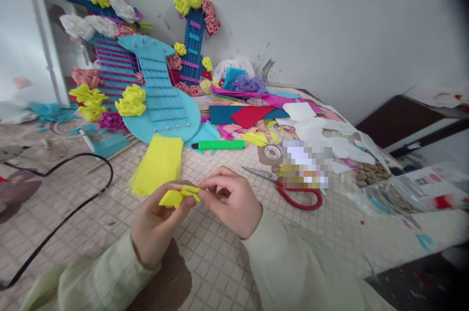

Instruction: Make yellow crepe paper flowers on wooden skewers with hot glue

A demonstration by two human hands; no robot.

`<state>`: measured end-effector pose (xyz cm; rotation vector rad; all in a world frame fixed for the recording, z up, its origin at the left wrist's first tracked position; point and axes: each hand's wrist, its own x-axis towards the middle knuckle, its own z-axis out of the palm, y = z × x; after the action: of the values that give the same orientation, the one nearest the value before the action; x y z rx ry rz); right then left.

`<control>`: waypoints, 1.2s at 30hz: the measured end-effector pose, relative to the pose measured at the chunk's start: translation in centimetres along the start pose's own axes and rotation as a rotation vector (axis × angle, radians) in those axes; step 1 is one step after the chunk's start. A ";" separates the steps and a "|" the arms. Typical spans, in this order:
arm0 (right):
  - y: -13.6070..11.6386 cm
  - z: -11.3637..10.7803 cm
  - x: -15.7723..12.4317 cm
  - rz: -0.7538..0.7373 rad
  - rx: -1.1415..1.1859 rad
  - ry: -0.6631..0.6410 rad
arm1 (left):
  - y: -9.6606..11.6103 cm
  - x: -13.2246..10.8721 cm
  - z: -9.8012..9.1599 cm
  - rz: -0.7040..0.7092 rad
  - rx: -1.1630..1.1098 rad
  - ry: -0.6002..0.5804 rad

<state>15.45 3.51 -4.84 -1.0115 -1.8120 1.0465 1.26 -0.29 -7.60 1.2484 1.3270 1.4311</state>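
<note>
Folded yellow paper (pixel 172 198) is pinched between the thumb and fingers of my left hand (pixel 157 223). From the right, the closed fingertips of my right hand (pixel 234 201) grip the right end of this same yellow piece. Just behind my left hand lies a stack of yellow sheets (pixel 157 164). A green marker (pixel 220 145) rests behind both hands. Scissors with red handles (pixel 302 201) lie to the right of my right hand, their blades pointing left.
Guitar-like decorations, one light blue (pixel 164 101), lean at the back left with paper flowers. A black cable (pixel 73 206) curves across the left. Coloured paper scraps (pixel 252 115), purple yarn (pixel 249 84) and brown pebbles (pixel 370 173) lie farther back and right.
</note>
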 end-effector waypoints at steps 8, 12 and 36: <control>-0.1 -0.4 0.2 0.120 0.124 -0.063 | 0.2 0.2 -0.5 0.298 0.228 -0.071; 0.1 -0.6 0.3 0.132 0.164 -0.081 | 0.2 0.4 -0.7 0.393 0.311 -0.120; -0.5 0.0 -0.3 -0.021 0.108 0.009 | 0.2 0.3 -1.0 0.362 0.223 -0.128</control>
<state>15.42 3.06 -4.44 -0.9293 -1.7356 1.1124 0.23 -0.18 -7.35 1.7692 1.2416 1.4429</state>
